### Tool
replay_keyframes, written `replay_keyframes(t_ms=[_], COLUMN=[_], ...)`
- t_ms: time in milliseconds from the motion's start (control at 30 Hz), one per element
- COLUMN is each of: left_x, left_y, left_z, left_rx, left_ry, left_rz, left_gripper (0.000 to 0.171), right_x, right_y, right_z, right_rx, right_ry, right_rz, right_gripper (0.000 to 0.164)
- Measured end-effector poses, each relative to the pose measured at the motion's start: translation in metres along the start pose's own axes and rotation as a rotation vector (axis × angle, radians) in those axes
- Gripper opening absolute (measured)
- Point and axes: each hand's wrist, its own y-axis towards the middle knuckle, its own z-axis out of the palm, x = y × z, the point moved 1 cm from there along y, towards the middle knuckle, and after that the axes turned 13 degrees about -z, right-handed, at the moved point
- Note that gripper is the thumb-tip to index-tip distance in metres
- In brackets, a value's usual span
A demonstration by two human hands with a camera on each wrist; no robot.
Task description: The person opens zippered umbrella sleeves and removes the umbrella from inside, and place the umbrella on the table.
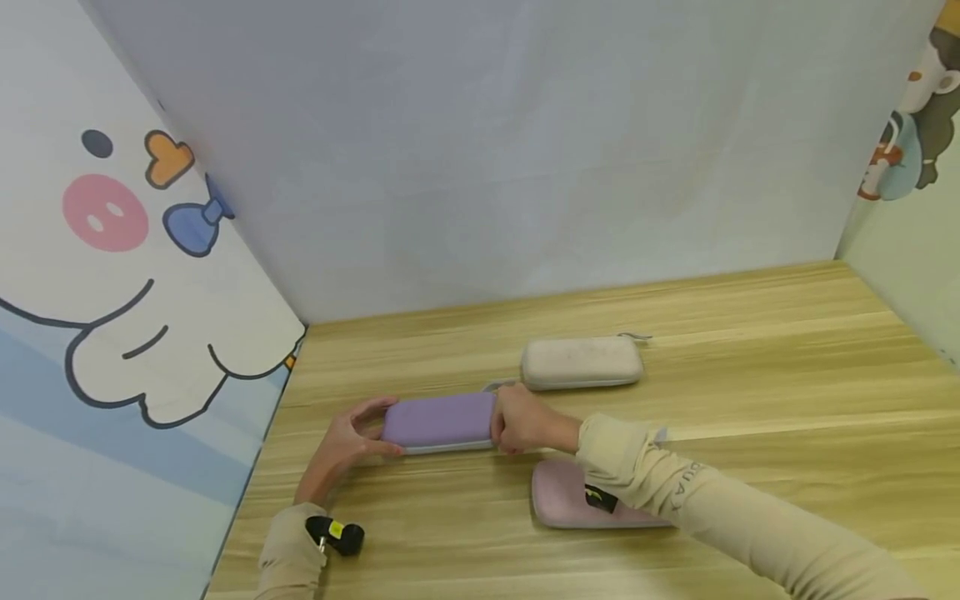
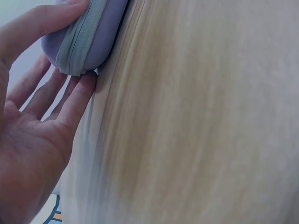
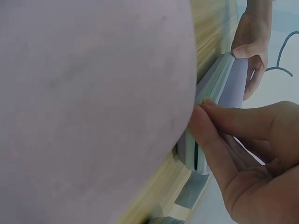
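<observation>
In the lower left of the head view, I see my left hand (image 1: 348, 439) at the left end of the purple case (image 1: 442, 419), thumb on the near side and fingers on the far side, so that the end is held between them. In the left wrist view these fingers are spread, and the thumb lies against the zipper (image 2: 83, 39).

The case is a little below the middle of the head view, over the wooden table (image 1: 420, 533); whether its whole underside touches, I cannot tell. I judge it to be light, with a rather stiff shell which gives only slightly, and not fragile. Its smooth skin may slide, so I would hold it across the rounded ends and not press on the top.

At its right end, my right hand (image 1: 521, 418) pinches at the zipper with thumb and forefinger. The fingertips hide what they pinch, so I cannot confirm a pull tab. A dark slit near that end, low in the right wrist view, is perhaps an opening.

Further right, the white case (image 1: 582, 362) lies higher in the head view, and the pink case (image 1: 558, 493) lower, partly covered by the sleeve (image 1: 720, 512). I cannot make out whether the black piece (image 1: 600, 498) there belongs to the case or to the sleeve. A blurred pale surface (image 3: 93, 93) fills the left of the right wrist view, probably the pink case seen very near.
</observation>
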Motion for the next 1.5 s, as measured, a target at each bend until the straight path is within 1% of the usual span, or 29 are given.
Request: replay_keyframes(t_ms=[167, 367, 433, 633, 833, 900, 1133, 1367, 1500], left_x=[0.002, 0.002, 0.002, 0.002, 0.001, 0.000, -0.001, -0.001, 0.000], left_y=[0.001, -0.001, -0.001, -0.001, 0.000, -0.001, 0.000, 0.000, 0.000], left_z=[0.001, 0.002, 0.002, 0.001, 0.001, 0.001, 0.001, 0.000, -0.001], left_rx=[0.016, 0.015, 0.018, 0.019, 0.026, 0.023, 0.013, 0.019, 0.020], left_ry=[-0.026, -0.022, -0.024, -0.024, -0.054, -0.051, -0.012, -0.026, -0.042], left_rz=[0.003, -0.004, 0.003, -0.002, -0.004, -0.007, -0.013, -0.016, -0.008], left_gripper=[0.081, 0.080, 0.081, 0.079, 0.080, 0.080, 0.079, 0.079, 0.079], right_x=[0.005, 0.011, 0.012, 0.014, 0.015, 0.016, 0.021, 0.022, 0.022], right_y=[0.000, 0.001, 0.001, 0.003, 0.004, 0.004, 0.006, 0.009, 0.011], right_z=[0.002, 0.004, 0.005, 0.009, 0.012, 0.013, 0.014, 0.020, 0.024], right_rx=[0.005, -0.005, -0.015, -0.045, -0.050, -0.055, -0.066, -0.057, -0.063], right_ry=[-0.090, -0.106, -0.115, -0.149, -0.108, -0.098, -0.106, -0.074, -0.094], right_rz=[-0.080, -0.084, -0.097, -0.140, -0.121, -0.117, -0.123, -0.102, -0.113], right_gripper=[0.021, 0.022, 0.023, 0.025, 0.024, 0.024, 0.026, 0.032, 0.032])
